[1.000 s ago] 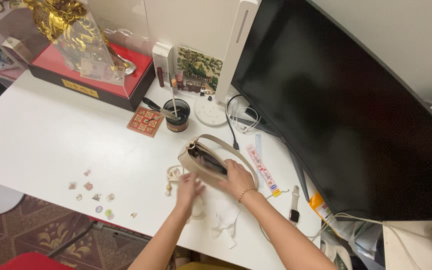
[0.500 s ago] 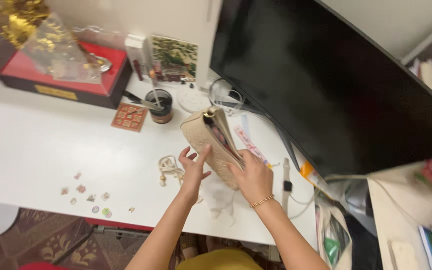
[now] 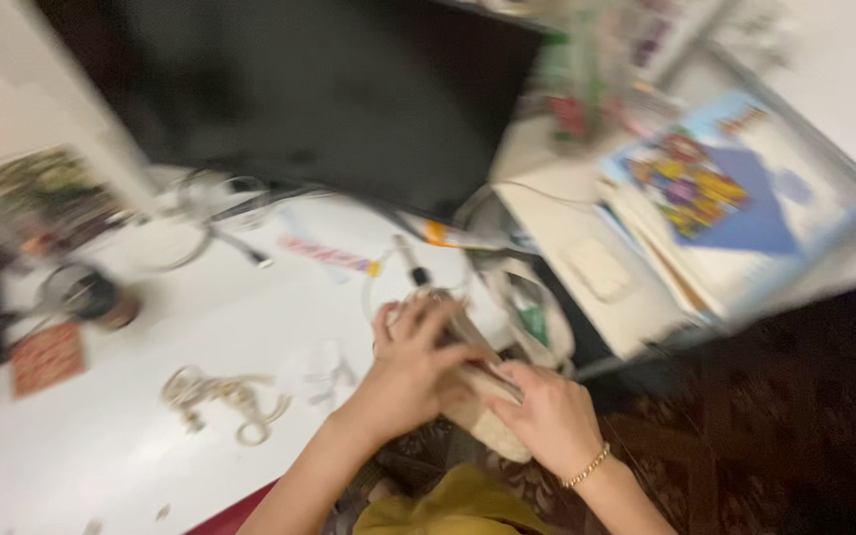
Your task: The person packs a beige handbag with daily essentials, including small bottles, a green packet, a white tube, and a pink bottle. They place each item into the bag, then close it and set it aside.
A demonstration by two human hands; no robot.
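Both hands grip the beige pouch (image 3: 482, 411) at the white tabletop (image 3: 101, 456) edge: left hand (image 3: 413, 362) closed over its top, right hand (image 3: 547, 416) clasping its side. Pouch contents cannot be determined; a chain strap (image 3: 225, 396) lies left of the pouch.

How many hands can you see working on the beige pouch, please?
2. The left hand lies on top of the beige pouch at the white desk's front edge; the right hand, with a bracelet at the wrist, grips it from the right. No other hands show.
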